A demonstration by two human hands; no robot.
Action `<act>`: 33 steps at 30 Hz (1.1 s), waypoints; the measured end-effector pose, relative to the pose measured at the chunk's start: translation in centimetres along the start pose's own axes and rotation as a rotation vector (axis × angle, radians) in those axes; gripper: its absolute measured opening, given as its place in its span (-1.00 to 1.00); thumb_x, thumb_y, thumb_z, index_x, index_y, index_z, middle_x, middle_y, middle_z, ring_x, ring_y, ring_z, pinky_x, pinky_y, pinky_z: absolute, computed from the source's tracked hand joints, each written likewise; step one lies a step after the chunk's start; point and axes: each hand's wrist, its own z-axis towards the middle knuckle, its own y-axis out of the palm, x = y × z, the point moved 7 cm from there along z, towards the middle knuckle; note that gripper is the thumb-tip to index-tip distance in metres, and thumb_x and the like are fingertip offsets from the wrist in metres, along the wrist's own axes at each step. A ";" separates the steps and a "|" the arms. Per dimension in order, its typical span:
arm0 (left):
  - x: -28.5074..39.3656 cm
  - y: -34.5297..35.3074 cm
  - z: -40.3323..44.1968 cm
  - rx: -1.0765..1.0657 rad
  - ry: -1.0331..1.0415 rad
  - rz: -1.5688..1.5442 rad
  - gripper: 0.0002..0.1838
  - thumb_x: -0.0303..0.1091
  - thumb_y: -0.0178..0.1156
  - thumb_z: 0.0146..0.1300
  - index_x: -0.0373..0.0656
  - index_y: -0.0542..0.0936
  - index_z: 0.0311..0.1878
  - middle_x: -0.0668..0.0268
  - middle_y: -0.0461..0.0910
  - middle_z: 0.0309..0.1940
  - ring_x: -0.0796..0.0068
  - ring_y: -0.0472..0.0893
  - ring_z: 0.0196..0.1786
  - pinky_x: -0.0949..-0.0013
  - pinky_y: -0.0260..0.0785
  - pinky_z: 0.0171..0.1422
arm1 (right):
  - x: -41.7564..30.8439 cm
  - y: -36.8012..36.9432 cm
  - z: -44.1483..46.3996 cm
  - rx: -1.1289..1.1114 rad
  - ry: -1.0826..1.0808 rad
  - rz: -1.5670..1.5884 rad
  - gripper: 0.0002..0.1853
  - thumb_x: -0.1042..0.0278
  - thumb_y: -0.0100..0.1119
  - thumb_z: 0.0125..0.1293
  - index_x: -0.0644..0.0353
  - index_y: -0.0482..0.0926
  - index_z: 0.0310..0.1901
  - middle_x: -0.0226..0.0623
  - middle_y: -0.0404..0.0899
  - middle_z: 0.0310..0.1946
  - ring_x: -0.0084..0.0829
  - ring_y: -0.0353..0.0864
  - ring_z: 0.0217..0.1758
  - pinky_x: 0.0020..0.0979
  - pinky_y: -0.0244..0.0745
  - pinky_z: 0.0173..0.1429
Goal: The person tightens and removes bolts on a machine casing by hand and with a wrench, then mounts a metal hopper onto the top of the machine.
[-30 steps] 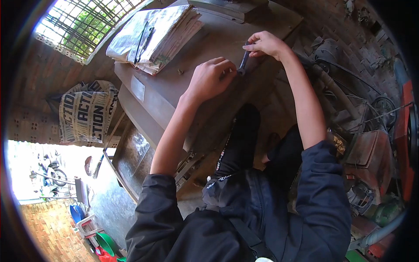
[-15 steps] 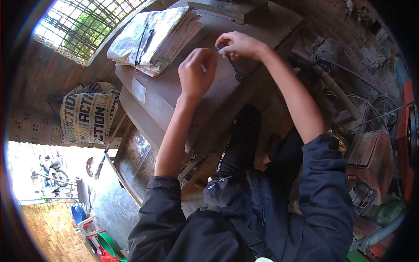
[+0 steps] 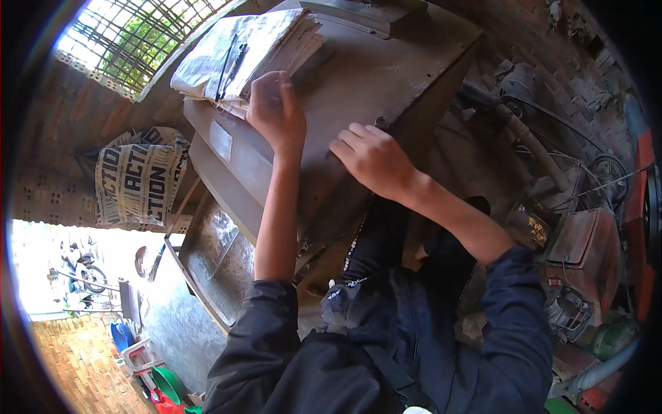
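While left fingers curl loosely, right fingers bend beside the wrench.

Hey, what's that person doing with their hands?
The person's right hand is curled near the edge of a big brown surface. Beside its knuckles, the dark round end of what looks like a wrench shows; the hand hides the rest. The left hand is up by a folded pale stack, fingers bent, and I can't tell if it holds anything. Two thin dark things lie on that stack.
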 end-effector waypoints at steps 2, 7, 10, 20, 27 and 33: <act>0.5 0.3 0.0 -0.029 0.028 0.015 -0.92 -0.42 0.22 0.25 -0.22 0.60 -0.29 0.28 0.60 -0.53 0.57 0.53 -0.52 0.47 0.36 -0.40 | -0.1 -1.4 -2.3 0.089 0.032 0.077 -0.79 0.53 0.23 0.01 0.18 0.52 -0.27 -0.30 0.47 -0.31 -0.28 0.54 -0.22 -0.32 0.52 -0.11; 1.8 2.2 -0.4 -0.238 0.045 0.047 -0.96 -0.45 0.23 0.23 -0.20 0.59 -0.31 0.27 0.61 -0.53 0.53 0.55 -0.54 0.45 0.37 -0.43 | 2.3 -3.7 -8.5 0.205 0.340 0.302 -0.63 0.70 0.28 0.02 0.10 0.67 -0.12 -0.28 0.51 -0.19 -0.33 0.58 -0.23 -0.36 0.50 -0.26; 2.5 4.1 -1.4 -0.456 0.111 0.069 -0.98 -0.49 0.23 0.18 -0.19 0.59 -0.32 0.25 0.59 -0.53 0.44 0.59 -0.52 0.42 0.39 -0.41 | 4.7 -4.0 -10.3 0.138 0.440 0.553 -0.64 0.71 0.21 0.09 0.12 0.66 -0.07 -0.28 0.51 -0.46 -0.34 0.58 -0.35 -0.38 0.50 -0.23; 3.1 6.5 -3.8 -0.774 0.183 0.152 -0.96 -0.42 0.21 0.13 -0.12 0.59 -0.34 0.23 0.63 -0.44 0.21 0.65 -0.40 0.26 0.47 -0.31 | 13.3 -2.1 -12.0 -0.084 0.764 1.312 -0.77 0.67 0.21 0.22 0.33 0.64 -0.08 -0.34 0.65 -0.27 -0.59 0.64 -0.27 -0.56 0.58 -0.11; 3.1 6.8 -4.1 -0.824 0.224 0.146 -0.96 -0.45 0.21 0.18 -0.16 0.61 -0.31 0.25 0.62 -0.46 0.39 0.62 -0.47 0.38 0.44 -0.35 | 12.8 -3.6 -10.3 -0.307 0.641 1.469 -0.65 0.64 0.31 0.12 0.31 0.63 -0.01 -0.32 0.60 -0.20 -0.59 0.60 -0.31 -0.61 0.54 -0.14; 3.2 7.1 -4.4 -0.879 0.238 0.155 -0.96 -0.46 0.19 0.17 -0.16 0.60 -0.31 0.24 0.62 -0.43 0.33 0.63 -0.43 0.34 0.46 -0.31 | 13.3 -3.1 -10.3 -0.315 0.686 1.261 -0.71 0.50 0.31 0.21 0.26 0.63 -0.01 -0.42 0.60 -0.27 -0.69 0.49 -0.39 -0.69 0.39 -0.29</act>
